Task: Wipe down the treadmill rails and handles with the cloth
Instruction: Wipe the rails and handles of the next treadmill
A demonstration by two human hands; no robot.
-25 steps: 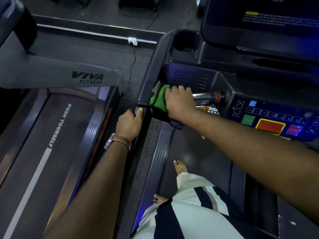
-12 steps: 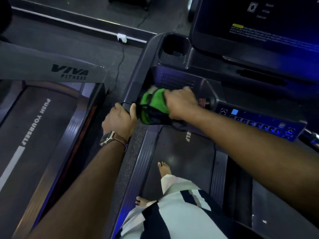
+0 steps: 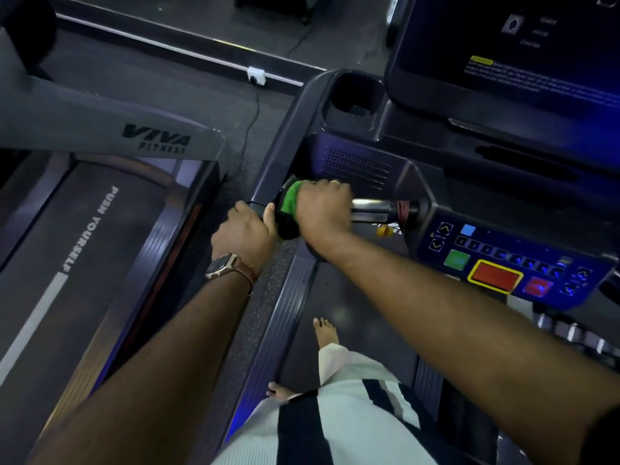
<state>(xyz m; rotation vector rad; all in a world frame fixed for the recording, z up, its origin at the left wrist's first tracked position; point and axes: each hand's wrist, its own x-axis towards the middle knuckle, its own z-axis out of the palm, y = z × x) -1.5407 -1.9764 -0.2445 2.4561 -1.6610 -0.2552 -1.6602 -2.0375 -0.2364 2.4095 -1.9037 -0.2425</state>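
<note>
Treadmill [image 3: 335, 330] under the person: dark belt, ribbed side strip along its left edge, bare feet on the deck. Second treadmill [image 3: 84, 263] alongside to the left, belt printed "PUSH YOURSELF", its grey arm marked "VIVA FITNESS". Console [image 3: 503, 256] at upper right: dark screen above, a panel with green, red and yellow-bordered buttons below, cup holder [image 3: 352, 99] at its left corner. Left side rail [image 3: 281, 146] runs down from the cup holder toward the hands. Horizontal chrome handle [image 3: 372, 209] spans from the rail's inner face to the console; a bare shiny section shows between the right hand and the console. Right hand [image 3: 323, 213]: fingers curled over the handle's left end, gripping the cloth [image 3: 291, 199] wrapped round the bar. Cloth is green and black; it lies under the palm and sticks out from the hand's left edge, bunched against the rail, a dark fold hanging below. Left hand [image 3: 246, 229]: closed round the rail's end, thumb up, just beside the cloth. Watch [image 3: 223, 265] with brown strap on the left wrist.
</note>
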